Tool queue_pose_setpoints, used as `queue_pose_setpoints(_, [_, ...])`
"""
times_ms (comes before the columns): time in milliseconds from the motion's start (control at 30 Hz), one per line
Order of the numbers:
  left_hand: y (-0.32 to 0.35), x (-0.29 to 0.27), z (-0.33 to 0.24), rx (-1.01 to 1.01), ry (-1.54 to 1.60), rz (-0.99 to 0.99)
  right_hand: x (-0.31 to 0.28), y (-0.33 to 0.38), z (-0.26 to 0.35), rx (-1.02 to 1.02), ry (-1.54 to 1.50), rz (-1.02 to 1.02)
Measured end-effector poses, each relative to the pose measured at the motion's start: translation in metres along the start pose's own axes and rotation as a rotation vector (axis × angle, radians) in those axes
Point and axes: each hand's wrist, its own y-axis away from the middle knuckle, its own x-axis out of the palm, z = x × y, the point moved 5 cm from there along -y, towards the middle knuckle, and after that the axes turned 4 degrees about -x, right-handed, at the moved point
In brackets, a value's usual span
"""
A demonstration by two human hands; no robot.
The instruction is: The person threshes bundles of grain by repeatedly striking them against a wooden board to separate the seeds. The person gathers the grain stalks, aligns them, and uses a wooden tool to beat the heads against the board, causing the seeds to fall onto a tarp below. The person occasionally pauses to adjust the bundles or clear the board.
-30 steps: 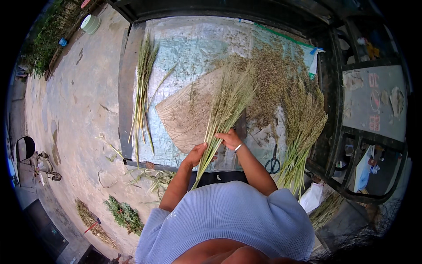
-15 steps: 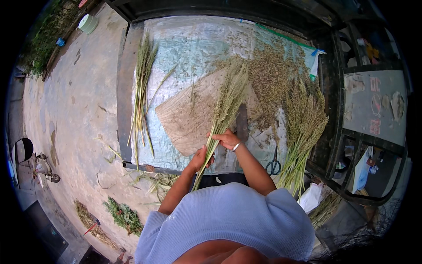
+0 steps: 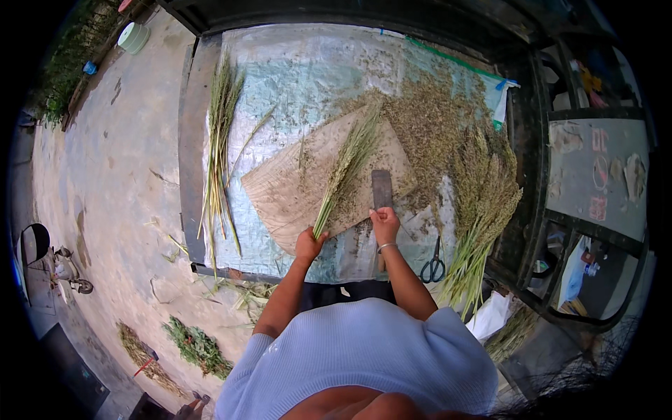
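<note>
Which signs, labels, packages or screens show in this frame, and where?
Grey panel: far right, beyond the table's edge; a grey rectangle with small red and pale patches stuck on it.
White bag: lower right, under the stalk pile; crumpled, plain.
No screens visible.

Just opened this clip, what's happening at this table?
A person stands at a table covered with a plastic sheet. The left hand grips a bunch of grain stalks by the stems, its heads lying on a wooden board. The right hand holds a flat blade against the board. Loose chaff, more stalks and scissors lie to the right; stripped stalks lie on the left.
</note>
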Motion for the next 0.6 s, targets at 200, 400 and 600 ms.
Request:
queue_pose_setpoints(200, [-0.014, -0.01, -0.002, -0.047, -0.208, -0.044, -0.032, 0.014, -0.064, 0.177, 0.28, -0.19])
queue_pose_setpoints(400, [-0.025, -0.019, 0.001, -0.104, -0.254, -0.007, -0.009, 0.004, -0.036, 0.011, 0.052, 0.153])
queue_pose_setpoints(600, [-0.029, -0.019, 0.019, -0.122, -0.243, 0.019, 0.005, 0.029, 0.078, -0.732, 0.408, 0.358])
